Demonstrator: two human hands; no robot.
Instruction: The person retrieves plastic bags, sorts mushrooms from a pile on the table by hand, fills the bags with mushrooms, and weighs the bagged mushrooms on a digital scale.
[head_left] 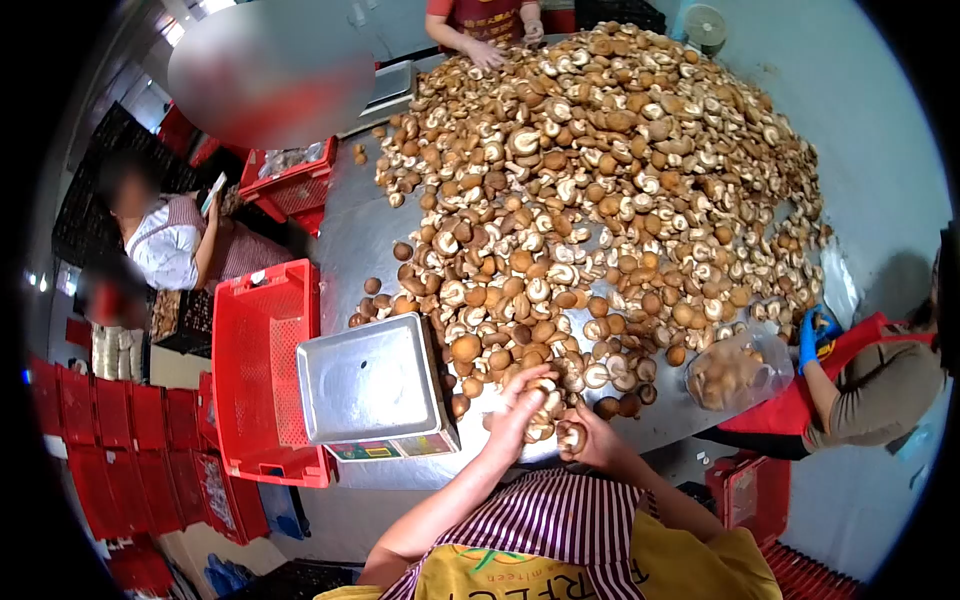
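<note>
Close in front of my striped apron, my left hand is curled around several mushrooms, brown-capped with pale undersides. Beside it, my right hand grips a single mushroom by its edge. Both hands are above the near edge of the metal table. A large heap of loose mushrooms spreads over the table beyond my hands. Left of my left hand stands a weighing scale with a bare steel pan.
A red crate stands left of the scale. A clear plastic bag of mushrooms lies at the right, near a co-worker's blue-gloved hand. Another person's gloved hand touches the heap's far side. Stacked red crates line the left.
</note>
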